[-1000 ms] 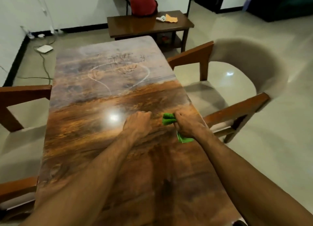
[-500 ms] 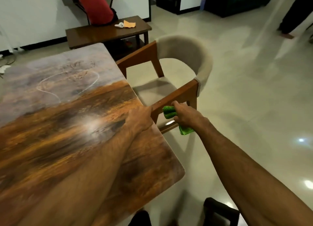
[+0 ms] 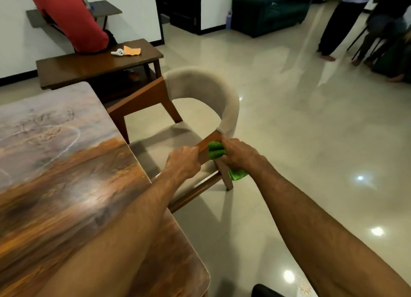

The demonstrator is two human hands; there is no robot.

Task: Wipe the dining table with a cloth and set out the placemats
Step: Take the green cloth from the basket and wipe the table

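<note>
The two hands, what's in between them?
In the head view, a short stretch of the brown wooden chair armrest shows between the left hand and the right hand, beside the bunched green cloth.

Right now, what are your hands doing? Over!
Left hand gripping the chair armrest. Right hand on the same armrest, holding the green cloth. Dining table bare, no placemats visible. Nothing blocking.

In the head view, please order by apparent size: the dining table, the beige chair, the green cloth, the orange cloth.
1. Brown patterned dining table, nearest the camera.
2. Beige wooden-armed chair.
3. Green cloth and small orange cloth: unsure; one is bunched in the right hand, the other far away.
</note>
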